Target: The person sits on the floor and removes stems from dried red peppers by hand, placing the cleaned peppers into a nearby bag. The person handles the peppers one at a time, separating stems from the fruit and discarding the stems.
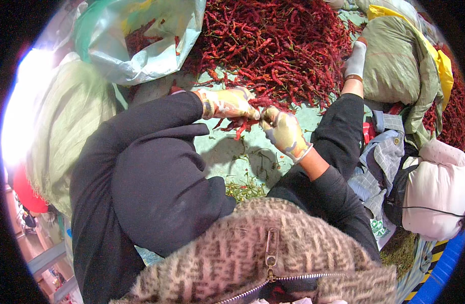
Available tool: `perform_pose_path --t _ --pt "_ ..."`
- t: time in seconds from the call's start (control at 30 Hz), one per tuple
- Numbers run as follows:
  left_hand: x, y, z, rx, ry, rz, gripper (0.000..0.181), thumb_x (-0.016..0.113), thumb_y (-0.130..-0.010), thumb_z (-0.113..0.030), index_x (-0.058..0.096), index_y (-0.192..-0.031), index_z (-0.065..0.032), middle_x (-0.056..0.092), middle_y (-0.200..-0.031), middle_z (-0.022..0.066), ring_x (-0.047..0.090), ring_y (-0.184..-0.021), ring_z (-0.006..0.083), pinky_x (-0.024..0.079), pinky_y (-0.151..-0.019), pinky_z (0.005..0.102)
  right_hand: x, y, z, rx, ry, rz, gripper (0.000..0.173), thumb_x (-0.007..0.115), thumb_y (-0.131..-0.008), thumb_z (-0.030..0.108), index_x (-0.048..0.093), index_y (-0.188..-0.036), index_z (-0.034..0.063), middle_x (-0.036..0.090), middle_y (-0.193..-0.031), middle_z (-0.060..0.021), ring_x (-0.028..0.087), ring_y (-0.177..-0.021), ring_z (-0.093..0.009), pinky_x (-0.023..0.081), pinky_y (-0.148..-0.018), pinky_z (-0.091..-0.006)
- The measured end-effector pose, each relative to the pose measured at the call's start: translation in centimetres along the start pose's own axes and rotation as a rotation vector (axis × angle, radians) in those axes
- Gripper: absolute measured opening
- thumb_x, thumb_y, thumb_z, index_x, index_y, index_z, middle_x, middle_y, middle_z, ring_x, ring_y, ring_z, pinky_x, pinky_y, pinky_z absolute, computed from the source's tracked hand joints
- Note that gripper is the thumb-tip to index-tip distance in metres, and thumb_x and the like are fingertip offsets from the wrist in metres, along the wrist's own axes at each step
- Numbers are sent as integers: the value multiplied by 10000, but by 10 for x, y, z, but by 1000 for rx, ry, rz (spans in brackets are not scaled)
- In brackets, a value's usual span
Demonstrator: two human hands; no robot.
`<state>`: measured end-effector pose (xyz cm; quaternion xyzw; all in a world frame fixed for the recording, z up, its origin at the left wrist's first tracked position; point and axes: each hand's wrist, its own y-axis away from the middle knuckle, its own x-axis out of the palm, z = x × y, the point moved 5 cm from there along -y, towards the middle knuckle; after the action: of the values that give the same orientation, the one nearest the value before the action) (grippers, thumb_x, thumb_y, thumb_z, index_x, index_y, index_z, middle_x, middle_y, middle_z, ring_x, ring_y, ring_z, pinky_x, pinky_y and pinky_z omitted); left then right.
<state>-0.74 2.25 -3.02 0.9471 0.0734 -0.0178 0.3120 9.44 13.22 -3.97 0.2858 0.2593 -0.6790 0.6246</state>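
Note:
Both my hands wear patterned knit gloves and meet over a pale green sheet point(224, 152). My left hand point(232, 103) is closed around several dried red chilies point(240, 123), whose ends stick out below the fingers. Close at its fingertips, my right hand point(283, 131) has thumb and fingers pinched together; whether a stem is between them is too small to tell. A large heap of dried red chilies point(274, 45) lies just beyond the hands. Loose green stems point(247, 188) are scattered on the sheet below them, close to my body.
An open woven plastic sack point(152, 72) with some chilies inside stands at upper left. A full greenish sack point(388, 60) is at upper right, beside my foot. Folded clothes point(384, 152) and a pale pink bundle point(433, 193) lie at right. My bent legs flank the sheet.

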Motion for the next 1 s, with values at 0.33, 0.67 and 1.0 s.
perform_pose_path --t 0.33,0.67,1.0 --pt "-6 0 1 14 -233 -39 181 678 -835 -217 633 -772 -53 557 -621 -30 483 -527 71 380 -485 262 4 -19 -13 375 -924 272 115 593 -768 -27 669 -852 -4 650 -694 -61 582 -571 -159 474 -560 -290" --pt "-15 14 -23 172 17 -32 254 684 -876 -259 634 -962 -26 619 -771 9 561 -682 78 456 -607 236 64 9 -65 -134 22 535 195 707 -660 202 684 -768 42 675 -761 -174 666 -744 -346 531 -715 -431" --pt "-41 15 14 135 254 -252 235 756 -820 -227 608 -900 -62 584 -766 -23 528 -658 67 440 -620 234 122 -39 -70 -31 273 191 166 582 -793 154 645 -876 25 661 -846 -216 645 -771 -397 528 -712 -467"
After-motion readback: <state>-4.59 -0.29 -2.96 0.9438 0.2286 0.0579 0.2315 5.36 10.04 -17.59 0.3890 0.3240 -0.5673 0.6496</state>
